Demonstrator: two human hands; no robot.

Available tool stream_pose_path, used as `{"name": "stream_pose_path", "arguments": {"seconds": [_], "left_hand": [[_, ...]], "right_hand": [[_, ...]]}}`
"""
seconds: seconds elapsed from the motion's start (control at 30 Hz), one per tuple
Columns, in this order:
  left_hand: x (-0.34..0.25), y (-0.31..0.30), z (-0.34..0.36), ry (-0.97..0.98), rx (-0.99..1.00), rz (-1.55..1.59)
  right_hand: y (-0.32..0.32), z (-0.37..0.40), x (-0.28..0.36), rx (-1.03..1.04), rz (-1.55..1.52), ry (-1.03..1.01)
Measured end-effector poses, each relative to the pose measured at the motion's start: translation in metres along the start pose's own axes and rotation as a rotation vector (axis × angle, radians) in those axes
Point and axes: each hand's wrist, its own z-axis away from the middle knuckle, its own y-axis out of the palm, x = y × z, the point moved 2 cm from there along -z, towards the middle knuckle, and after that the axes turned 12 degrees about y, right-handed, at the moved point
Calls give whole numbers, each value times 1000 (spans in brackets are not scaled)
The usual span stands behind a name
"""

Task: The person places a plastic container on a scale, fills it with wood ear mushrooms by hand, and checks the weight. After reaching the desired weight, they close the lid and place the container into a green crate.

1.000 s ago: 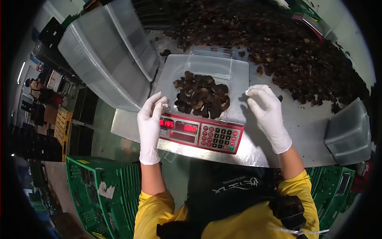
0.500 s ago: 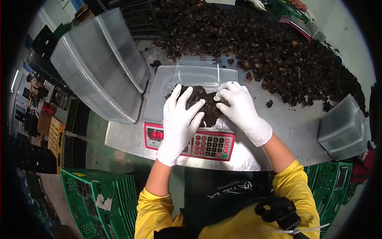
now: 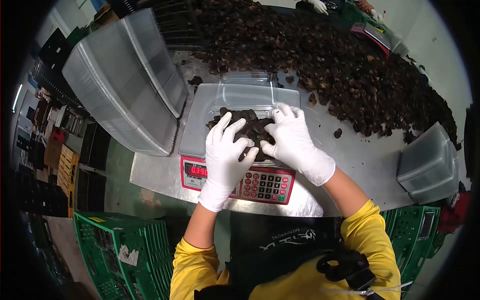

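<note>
My left hand [image 3: 224, 150], in a white glove, rests on the left side of a heap of dark brown mushroom-like pieces [image 3: 255, 129]. Its fingers are spread and bent over the pieces. From the right, my gloved right hand [image 3: 295, 141] touches the same heap with curved fingers held apart. The pieces lie in a clear plastic clamshell box [image 3: 246, 95], whose lid is folded back at the far side. Under the box is a red-framed weighing scale [image 3: 267, 186], its red display reading about 0.390 and partly covered by my left hand.
Tall stacks of clear plastic boxes [image 3: 117, 85] stand at the left, with a shorter stack [image 3: 429, 162] at right. A large mound of the same dark pieces [image 3: 320, 55] covers the back of the metal table [image 3: 350, 165]. Green crates [image 3: 125, 250] stand below. Another person's gloved hand [image 3: 318, 6] shows behind.
The scale display goes from about 0.19 to 0.390. My right hand has shifted slightly left and lower against the heap. My left fingers have bent a little more.
</note>
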Motion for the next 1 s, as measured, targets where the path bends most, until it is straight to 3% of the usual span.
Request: {"name": "stream_pose_path", "arguments": {"seconds": [0.1,0.17,0.27,0.37,0.43,0.5,0.63,0.83,1.0], "left_hand": [[0,0,1,-16,1,2],[1,-1,1,-24,-7,5],[1,-1,1,-32,-1,28],[2,0,1,-21,-14,31],[1,-1,0,-41,-20,39],[-2,-3,-3,-63,-27,44],[-1,-1,-3,30,-55,55],[1,-2,2,63,-15,51],[1,-3,2,34,-35,63]], "right_hand": [[3,1,4,46,-157,69],[7,1,-1,-64,-247,68],[9,-1,-12,-32,-685,224],[11,-2,-17,16,-795,223],[4,-3,-15,6,-749,215],[-5,-1,-9,-34,-308,151],[1,-1,3,23,-2,49],[8,-3,0,-65,-190,90],[3,-6,-9,-38,-783,275]]}}
